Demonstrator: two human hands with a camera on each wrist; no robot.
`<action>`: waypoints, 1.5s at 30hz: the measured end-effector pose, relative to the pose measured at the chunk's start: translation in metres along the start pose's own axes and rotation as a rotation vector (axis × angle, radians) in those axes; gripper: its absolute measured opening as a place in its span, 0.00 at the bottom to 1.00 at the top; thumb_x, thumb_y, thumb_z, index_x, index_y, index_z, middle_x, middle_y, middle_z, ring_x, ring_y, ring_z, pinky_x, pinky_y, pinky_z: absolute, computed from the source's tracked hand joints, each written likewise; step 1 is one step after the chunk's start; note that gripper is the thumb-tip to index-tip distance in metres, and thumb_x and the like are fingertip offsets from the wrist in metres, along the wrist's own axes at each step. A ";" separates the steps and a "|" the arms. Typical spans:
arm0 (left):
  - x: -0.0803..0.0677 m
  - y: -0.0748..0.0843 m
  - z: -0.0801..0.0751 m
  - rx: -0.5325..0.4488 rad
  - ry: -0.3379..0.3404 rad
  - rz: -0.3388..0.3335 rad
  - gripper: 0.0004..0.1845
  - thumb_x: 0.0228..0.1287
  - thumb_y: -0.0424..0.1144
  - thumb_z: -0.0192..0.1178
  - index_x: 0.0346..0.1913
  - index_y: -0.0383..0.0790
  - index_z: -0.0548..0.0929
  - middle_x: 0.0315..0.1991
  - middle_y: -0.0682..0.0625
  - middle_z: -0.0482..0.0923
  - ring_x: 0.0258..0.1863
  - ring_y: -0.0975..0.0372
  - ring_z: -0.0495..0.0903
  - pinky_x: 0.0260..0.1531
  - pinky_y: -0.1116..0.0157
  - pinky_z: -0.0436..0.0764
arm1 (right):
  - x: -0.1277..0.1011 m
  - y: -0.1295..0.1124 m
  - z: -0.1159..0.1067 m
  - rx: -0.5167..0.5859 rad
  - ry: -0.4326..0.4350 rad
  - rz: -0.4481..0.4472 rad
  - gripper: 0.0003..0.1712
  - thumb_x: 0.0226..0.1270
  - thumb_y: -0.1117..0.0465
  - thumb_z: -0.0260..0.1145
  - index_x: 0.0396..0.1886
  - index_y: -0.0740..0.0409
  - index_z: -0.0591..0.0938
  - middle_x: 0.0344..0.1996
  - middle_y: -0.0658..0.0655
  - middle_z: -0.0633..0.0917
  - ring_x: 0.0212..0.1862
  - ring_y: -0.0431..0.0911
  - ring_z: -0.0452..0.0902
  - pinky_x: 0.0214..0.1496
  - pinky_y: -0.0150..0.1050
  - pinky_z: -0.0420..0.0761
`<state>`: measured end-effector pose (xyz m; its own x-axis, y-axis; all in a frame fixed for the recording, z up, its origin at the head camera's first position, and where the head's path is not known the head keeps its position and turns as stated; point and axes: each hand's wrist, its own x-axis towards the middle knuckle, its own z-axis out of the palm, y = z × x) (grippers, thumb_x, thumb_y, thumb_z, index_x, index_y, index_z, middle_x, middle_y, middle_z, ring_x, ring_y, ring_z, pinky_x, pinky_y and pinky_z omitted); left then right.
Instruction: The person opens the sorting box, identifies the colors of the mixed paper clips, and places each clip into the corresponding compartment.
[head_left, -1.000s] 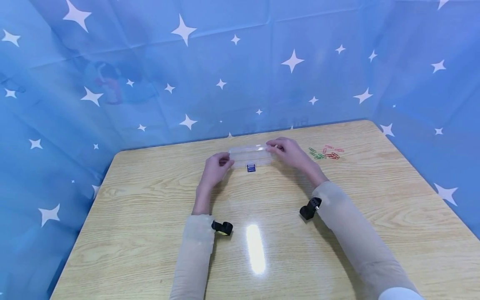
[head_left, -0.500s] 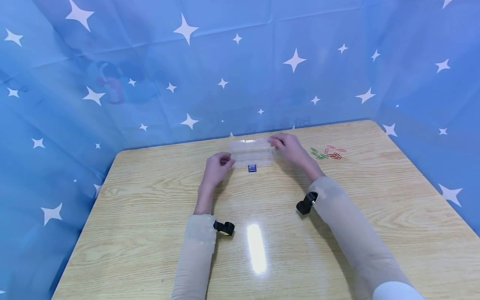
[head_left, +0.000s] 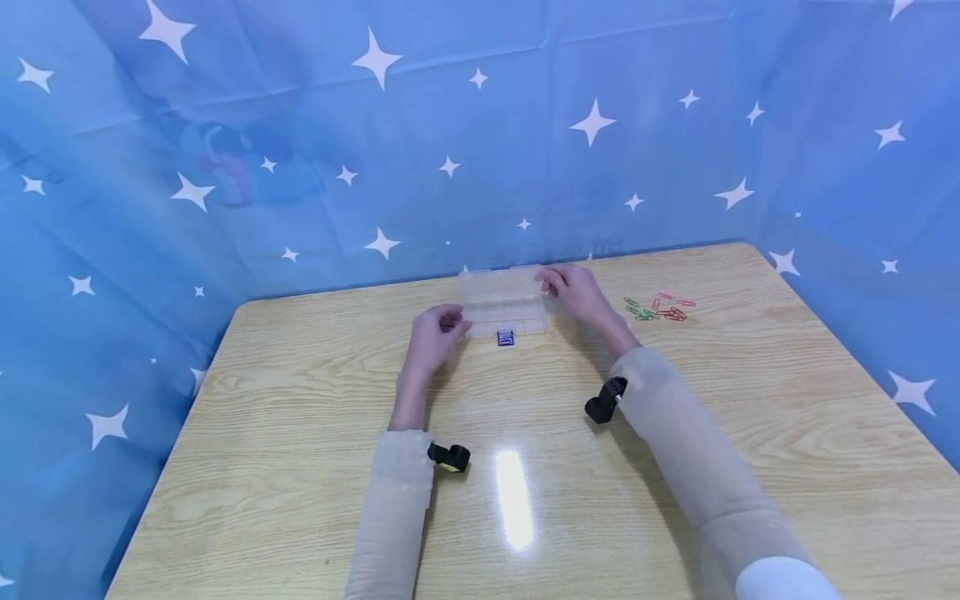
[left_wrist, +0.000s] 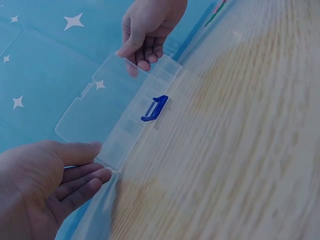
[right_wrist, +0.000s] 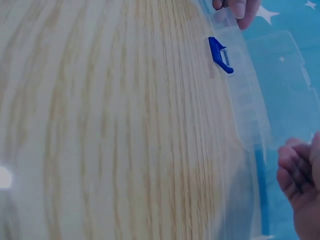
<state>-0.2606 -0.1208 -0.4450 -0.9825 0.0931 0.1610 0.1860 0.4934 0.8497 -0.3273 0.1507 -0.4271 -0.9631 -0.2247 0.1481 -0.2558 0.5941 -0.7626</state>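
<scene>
A clear plastic compartment box (head_left: 504, 315) with a blue latch (head_left: 506, 337) sits at the far middle of the wooden table (head_left: 300, 400). Its lid (head_left: 498, 283) stands raised toward the backdrop. My right hand (head_left: 546, 283) pinches the lid's right edge between thumb and fingers, as the left wrist view shows of the right hand (left_wrist: 145, 47) and lid (left_wrist: 107, 97). My left hand (head_left: 453, 321) holds the box's left end, thumb over fingers (left_wrist: 82, 177). In the right wrist view the latch (right_wrist: 220, 55) hangs open off the base's front wall.
Several coloured paper clips (head_left: 658, 307) lie loose on the table to the right of the box. A blue star-printed cloth (head_left: 375, 125) walls in the table at the back and both sides. A light glare (head_left: 513, 500) shows near the front.
My right hand has swung the lid up from nearly flat to upright, moving back toward the cloth. The left hand has stayed at the box's left end.
</scene>
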 end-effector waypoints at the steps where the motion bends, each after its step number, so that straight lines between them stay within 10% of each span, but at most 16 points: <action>1: 0.000 -0.001 0.000 -0.004 0.000 0.001 0.19 0.70 0.34 0.65 0.59 0.28 0.81 0.48 0.40 0.83 0.48 0.53 0.82 0.50 0.59 0.83 | 0.001 0.001 0.001 -0.001 0.002 0.002 0.23 0.84 0.54 0.48 0.53 0.65 0.84 0.36 0.62 0.84 0.39 0.53 0.79 0.43 0.44 0.77; 21: 0.000 -0.004 0.000 -0.006 -0.003 0.011 0.17 0.70 0.36 0.66 0.57 0.31 0.84 0.50 0.40 0.84 0.48 0.53 0.84 0.50 0.59 0.83 | 0.004 0.009 0.014 -0.134 0.005 0.070 0.18 0.81 0.58 0.57 0.33 0.63 0.85 0.27 0.59 0.83 0.23 0.47 0.65 0.28 0.41 0.67; 37: 0.001 -0.005 -0.002 -0.015 -0.016 0.003 0.16 0.70 0.36 0.66 0.57 0.34 0.85 0.50 0.42 0.82 0.48 0.53 0.83 0.51 0.60 0.83 | 0.012 0.012 0.017 -0.067 -0.002 0.111 0.20 0.84 0.52 0.50 0.49 0.59 0.84 0.26 0.56 0.80 0.22 0.47 0.65 0.27 0.41 0.67; 45: 0.003 -0.007 -0.001 0.004 -0.017 0.004 0.16 0.70 0.36 0.65 0.57 0.33 0.85 0.49 0.43 0.83 0.48 0.54 0.82 0.50 0.61 0.83 | 0.013 0.014 0.018 -0.090 0.011 0.130 0.24 0.83 0.51 0.51 0.33 0.61 0.83 0.24 0.56 0.81 0.23 0.47 0.68 0.29 0.40 0.68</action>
<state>-0.2648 -0.1251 -0.4495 -0.9817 0.1098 0.1557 0.1899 0.4968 0.8469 -0.3414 0.1420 -0.4471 -0.9893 -0.1329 0.0595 -0.1350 0.6848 -0.7161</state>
